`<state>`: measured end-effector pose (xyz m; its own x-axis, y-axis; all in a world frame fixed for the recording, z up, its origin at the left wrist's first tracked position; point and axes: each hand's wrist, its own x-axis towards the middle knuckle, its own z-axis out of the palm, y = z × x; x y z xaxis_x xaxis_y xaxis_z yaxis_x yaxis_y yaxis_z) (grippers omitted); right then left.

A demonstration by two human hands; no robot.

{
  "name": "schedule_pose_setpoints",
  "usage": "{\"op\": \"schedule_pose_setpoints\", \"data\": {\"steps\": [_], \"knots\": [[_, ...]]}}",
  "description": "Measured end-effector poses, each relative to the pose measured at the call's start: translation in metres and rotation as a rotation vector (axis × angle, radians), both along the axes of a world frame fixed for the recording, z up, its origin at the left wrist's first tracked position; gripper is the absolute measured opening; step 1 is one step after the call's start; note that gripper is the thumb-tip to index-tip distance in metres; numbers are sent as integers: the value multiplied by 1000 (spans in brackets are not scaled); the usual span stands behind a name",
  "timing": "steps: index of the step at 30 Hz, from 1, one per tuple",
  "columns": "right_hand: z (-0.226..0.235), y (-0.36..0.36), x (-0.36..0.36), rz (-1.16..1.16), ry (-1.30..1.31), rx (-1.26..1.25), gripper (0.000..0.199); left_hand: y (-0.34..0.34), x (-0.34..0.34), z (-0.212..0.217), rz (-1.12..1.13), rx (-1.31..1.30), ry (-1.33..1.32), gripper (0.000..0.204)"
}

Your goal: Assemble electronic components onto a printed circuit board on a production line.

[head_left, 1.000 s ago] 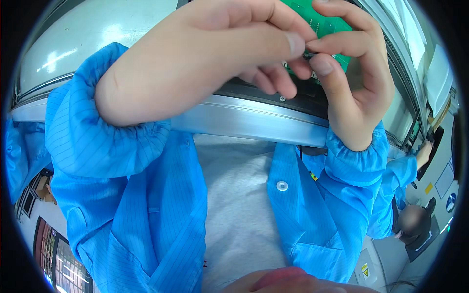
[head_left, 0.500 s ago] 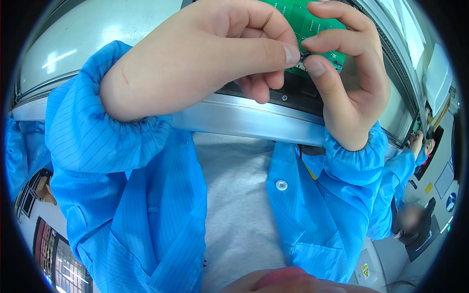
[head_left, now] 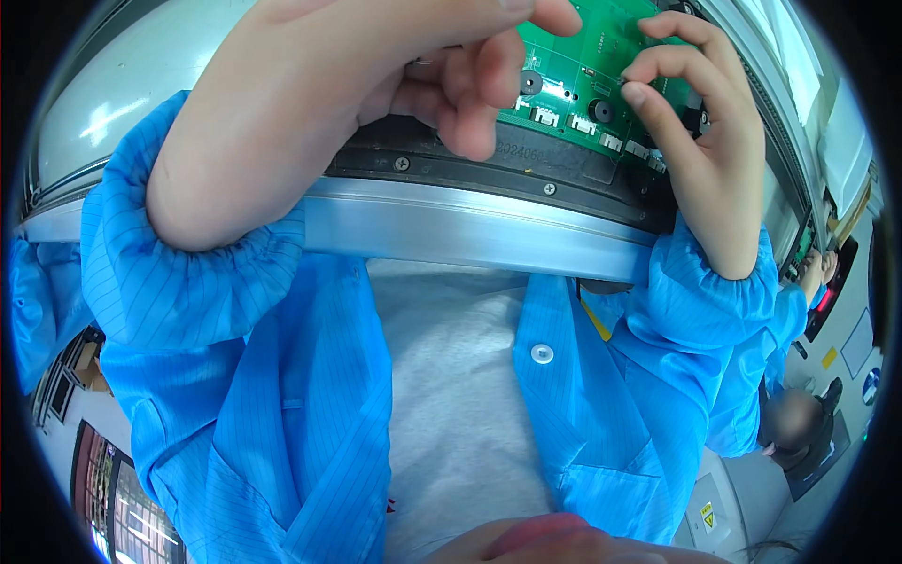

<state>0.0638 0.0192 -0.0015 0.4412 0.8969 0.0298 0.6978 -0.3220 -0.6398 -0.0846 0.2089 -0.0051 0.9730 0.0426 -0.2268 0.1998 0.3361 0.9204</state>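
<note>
A green circuit board [head_left: 601, 47] lies in a black frame [head_left: 489, 169] in front of me. Round black buzzers [head_left: 601, 111] and white connectors [head_left: 583, 124] sit along its near side. My right hand [head_left: 705, 122] is over the board's right part, thumb and index finger pinched on a tiny dark component [head_left: 623, 82], mostly hidden by the fingertips. Over the board's left part is my left hand [head_left: 423, 66], loosely curled, its fingers apart and nothing visible in them. The upper edge of the picture cuts off part of that hand.
A silver metal rail [head_left: 470, 221] runs along the near side of the black frame, which has screws [head_left: 550, 189] in it. A pale glossy surface [head_left: 122, 103] spreads at the left. Another person [head_left: 794, 418] in blue sleeves is at the far right.
My hands were together at the small dark part and have separated. The left hand moved left and up, the right moved right. More of the board and its connectors now shows.
</note>
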Motion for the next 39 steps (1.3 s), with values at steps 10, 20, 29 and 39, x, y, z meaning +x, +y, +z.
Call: {"op": "schedule_pose_setpoints", "data": {"steps": [10, 20, 29, 39], "knots": [[-7, -14, 2, 4, -81, -63, 5, -9, 10, 1, -65, 47, 10, 45], [2, -10, 2, 10, -88, -103, 5, -3, 10, -4, -21, -216, 49, 24], [2, -8, 8, 44, -119, -130, 6, -2, 13, -3, -21, -202, 91, 24], [8, -7, 8, 48, -166, -183, 5, 2, 20, -2, -74, -200, 111, 23]]}}
